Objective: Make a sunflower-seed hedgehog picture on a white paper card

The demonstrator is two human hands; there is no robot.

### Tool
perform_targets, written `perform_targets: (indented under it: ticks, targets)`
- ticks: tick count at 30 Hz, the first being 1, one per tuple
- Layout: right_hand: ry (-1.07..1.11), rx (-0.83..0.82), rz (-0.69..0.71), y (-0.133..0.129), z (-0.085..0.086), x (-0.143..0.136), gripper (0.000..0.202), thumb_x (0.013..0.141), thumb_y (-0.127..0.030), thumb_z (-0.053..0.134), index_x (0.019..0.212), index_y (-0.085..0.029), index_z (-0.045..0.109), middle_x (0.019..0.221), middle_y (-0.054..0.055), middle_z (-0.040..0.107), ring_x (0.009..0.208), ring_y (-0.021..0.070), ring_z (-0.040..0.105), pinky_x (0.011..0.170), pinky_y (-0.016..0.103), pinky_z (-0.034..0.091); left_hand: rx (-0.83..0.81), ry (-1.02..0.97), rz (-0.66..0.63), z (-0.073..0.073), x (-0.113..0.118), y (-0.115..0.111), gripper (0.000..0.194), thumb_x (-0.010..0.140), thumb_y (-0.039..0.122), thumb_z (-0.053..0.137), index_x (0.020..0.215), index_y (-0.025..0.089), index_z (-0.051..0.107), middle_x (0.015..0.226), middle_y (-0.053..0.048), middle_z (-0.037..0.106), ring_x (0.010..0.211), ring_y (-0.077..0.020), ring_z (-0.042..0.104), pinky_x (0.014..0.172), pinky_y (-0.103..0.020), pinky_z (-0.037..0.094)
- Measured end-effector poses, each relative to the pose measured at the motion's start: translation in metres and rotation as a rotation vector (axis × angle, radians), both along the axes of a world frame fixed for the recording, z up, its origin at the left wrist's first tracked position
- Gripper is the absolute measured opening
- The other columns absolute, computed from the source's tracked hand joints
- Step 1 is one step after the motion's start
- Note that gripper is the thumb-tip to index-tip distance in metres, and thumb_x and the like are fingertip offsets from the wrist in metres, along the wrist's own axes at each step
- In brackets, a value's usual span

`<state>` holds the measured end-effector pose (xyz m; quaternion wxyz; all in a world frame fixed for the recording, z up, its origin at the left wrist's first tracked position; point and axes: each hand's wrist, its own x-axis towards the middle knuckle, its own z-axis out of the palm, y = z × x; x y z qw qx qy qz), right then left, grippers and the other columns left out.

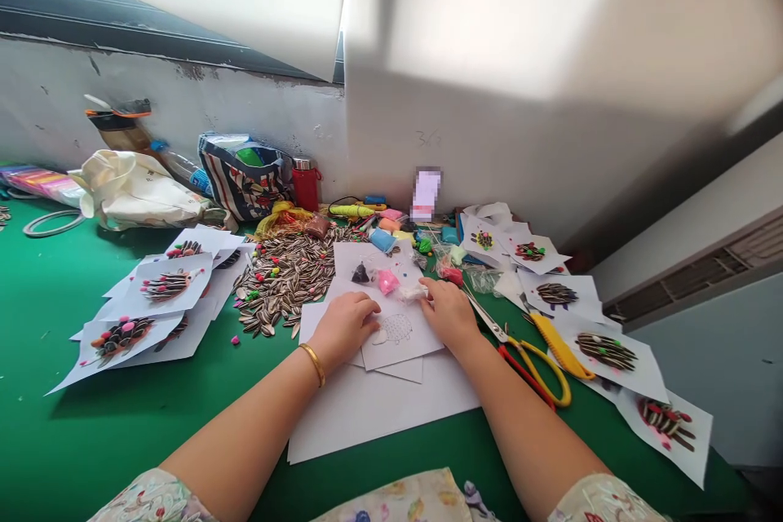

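My left hand (343, 328) rests on the left side of a white sheet with a printed hedgehog drawing (399, 329), its fingers loosely bent and apart. A white patch covers the hedgehog's face end. At the sheet's upper right lies my right hand (449, 314), thumb and forefinger spread, fingertips beside a white lump of modelling clay in clear wrap (411, 292). Neither hand visibly grips anything. Just beyond the drawing sit a pink clay lump (387, 281) and a black clay lump (360, 272). More white paper (367, 416) lies under the drawing.
A heap of sunflower seeds (281, 281) with coloured bits lies left of the paper. Scissors (519, 355) and a yellow utility knife (561, 347) lie right. Seed-hedgehog sheets (165, 285) flank both sides. A fabric bag (245, 179) and red bottle (305, 186) stand behind.
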<state>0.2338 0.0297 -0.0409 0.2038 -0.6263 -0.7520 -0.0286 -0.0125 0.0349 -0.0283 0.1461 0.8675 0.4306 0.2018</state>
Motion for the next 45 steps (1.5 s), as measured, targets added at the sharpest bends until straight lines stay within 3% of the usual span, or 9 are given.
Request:
perform_targets:
  ticks: [4, 12, 17, 21, 29, 33, 37, 41, 45]
  targets:
    - [0.053, 0.041, 0.001, -0.002, -0.001, 0.006, 0.030, 0.090, -0.021, 0.055, 0.119, -0.019, 0.060, 0.093, 0.007, 0.066, 0.090, 0.0230, 0.057, 0.079, 0.033, 0.039, 0.009, -0.034, -0.008, -0.001, -0.001, 0.001, 0.018, 0.083, 0.018, 0.064, 0.100, 0.019, 0.070, 0.102, -0.007, 0.069, 0.097, -0.0234, 0.061, 0.087, -0.036, 0.046]
    - [0.095, 0.004, 0.013, -0.003, 0.004, 0.007, 0.015, 0.092, -0.022, 0.051, 0.087, -0.020, 0.065, 0.086, 0.005, 0.067, 0.085, 0.0208, 0.058, 0.077, 0.031, 0.037, 0.036, -0.090, -0.005, 0.002, 0.001, -0.001, 0.015, 0.086, 0.021, 0.061, 0.098, 0.018, 0.069, 0.102, -0.008, 0.070, 0.098, -0.0235, 0.062, 0.088, -0.038, 0.047]
    - [0.037, -0.016, -0.145, 0.005, 0.020, 0.024, 0.022, 0.095, -0.021, 0.047, 0.100, -0.022, 0.068, 0.099, 0.007, 0.069, 0.093, 0.0234, 0.058, 0.078, 0.034, 0.037, 0.041, -0.107, -0.002, 0.004, 0.000, -0.003, 0.014, 0.088, 0.022, 0.058, 0.096, 0.019, 0.070, 0.101, -0.007, 0.070, 0.096, -0.0227, 0.062, 0.088, -0.037, 0.047]
    - [-0.115, -0.056, -0.283, 0.021, 0.029, 0.040, 0.024, 0.090, -0.025, 0.057, 0.112, -0.022, 0.066, 0.107, 0.014, 0.064, 0.100, 0.0297, 0.054, 0.077, 0.038, 0.038, 0.031, -0.120, -0.010, 0.005, 0.001, -0.004, 0.015, 0.089, 0.023, 0.056, 0.096, 0.021, 0.070, 0.099, -0.007, 0.070, 0.096, -0.0225, 0.062, 0.088, -0.036, 0.047]
    - [-0.194, -0.063, -0.303, 0.040, 0.027, 0.042, 0.014, 0.088, -0.019, 0.056, 0.091, -0.019, 0.069, 0.102, 0.015, 0.064, 0.097, 0.0284, 0.055, 0.074, 0.037, 0.038, -0.003, -0.203, 0.027, 0.006, 0.000, -0.004, 0.014, 0.089, 0.022, 0.057, 0.093, 0.021, 0.070, 0.099, -0.006, 0.069, 0.097, -0.0217, 0.062, 0.088, -0.036, 0.047]
    - [-0.008, 0.052, -0.137, 0.019, 0.044, 0.024, 0.010, 0.086, -0.019, 0.055, 0.091, -0.020, 0.064, 0.105, 0.009, 0.066, 0.096, 0.0233, 0.058, 0.078, 0.033, 0.039, -0.020, -0.281, 0.028, 0.008, 0.001, -0.006, 0.014, 0.089, 0.023, 0.056, 0.094, 0.022, 0.069, 0.100, -0.006, 0.068, 0.098, -0.0212, 0.061, 0.090, -0.036, 0.047]
    - [0.253, 0.009, 0.079, -0.016, 0.056, -0.009, 0.008, 0.085, -0.020, 0.055, 0.091, -0.021, 0.058, 0.081, 0.001, 0.064, 0.074, 0.0167, 0.057, 0.067, 0.028, 0.040, -0.076, -0.441, -0.014, 0.014, 0.007, -0.016, 0.016, 0.093, 0.029, 0.054, 0.101, 0.022, 0.066, 0.101, -0.006, 0.067, 0.098, -0.0198, 0.060, 0.090, -0.035, 0.048]
    - [0.356, 0.016, 0.224, -0.035, 0.048, -0.031, 0.005, 0.088, -0.020, 0.052, 0.088, -0.021, 0.057, 0.077, 0.000, 0.061, 0.071, 0.0158, 0.055, 0.067, 0.027, 0.040, -0.170, -0.612, 0.006, 0.018, 0.013, -0.025, 0.017, 0.093, 0.032, 0.055, 0.103, 0.021, 0.062, 0.099, -0.006, 0.065, 0.091, -0.0176, 0.061, 0.086, -0.033, 0.051]
    - [0.399, 0.032, 0.296, -0.035, 0.032, -0.035, 0.007, 0.087, -0.022, 0.055, 0.094, -0.020, 0.058, 0.082, 0.002, 0.062, 0.075, 0.0175, 0.054, 0.070, 0.029, 0.041, -0.195, -0.614, 0.027, 0.018, 0.016, -0.025, 0.014, 0.091, 0.032, 0.056, 0.095, 0.020, 0.061, 0.092, -0.004, 0.064, 0.085, -0.0162, 0.060, 0.081, -0.031, 0.052]
